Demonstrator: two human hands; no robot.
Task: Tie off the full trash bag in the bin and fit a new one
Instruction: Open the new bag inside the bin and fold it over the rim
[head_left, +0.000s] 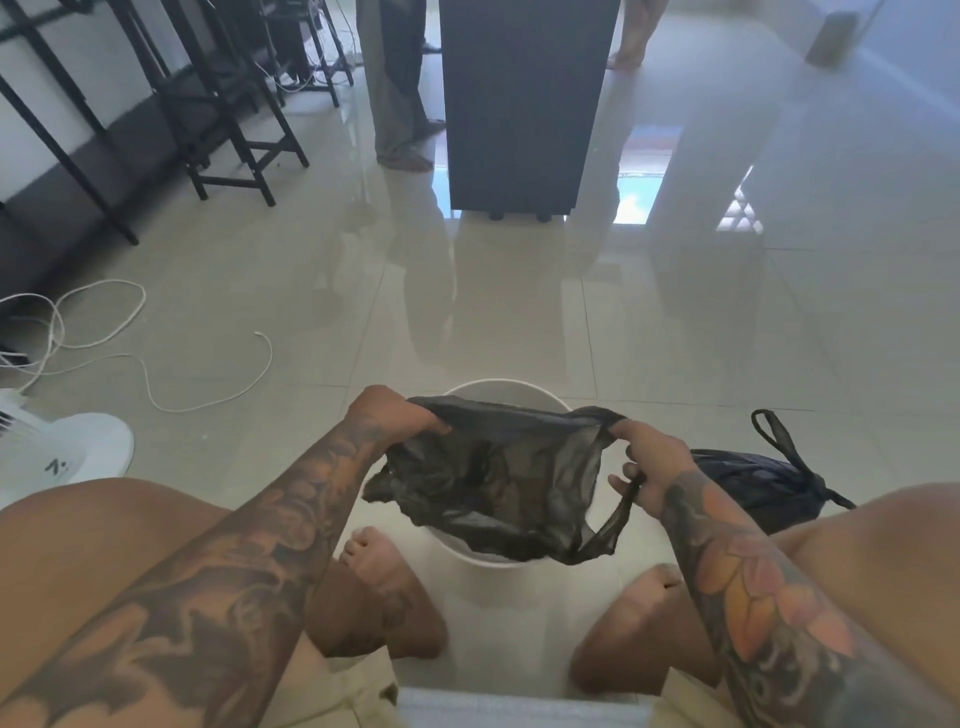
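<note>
The new black bag (498, 488) is held spread above the white bin (498, 556), which stands on the tiled floor (519, 312) between the person's feet. The left hand (395, 421) grips the bag's left edge. The right hand (649, 467) pinches the right edge and a handle loop. The tied full bag (753, 486) lies on the floor just right of the bin.

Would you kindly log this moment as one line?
left hand: grips new bag | right hand: grips it | bin: below | tied bag: on floor
</note>
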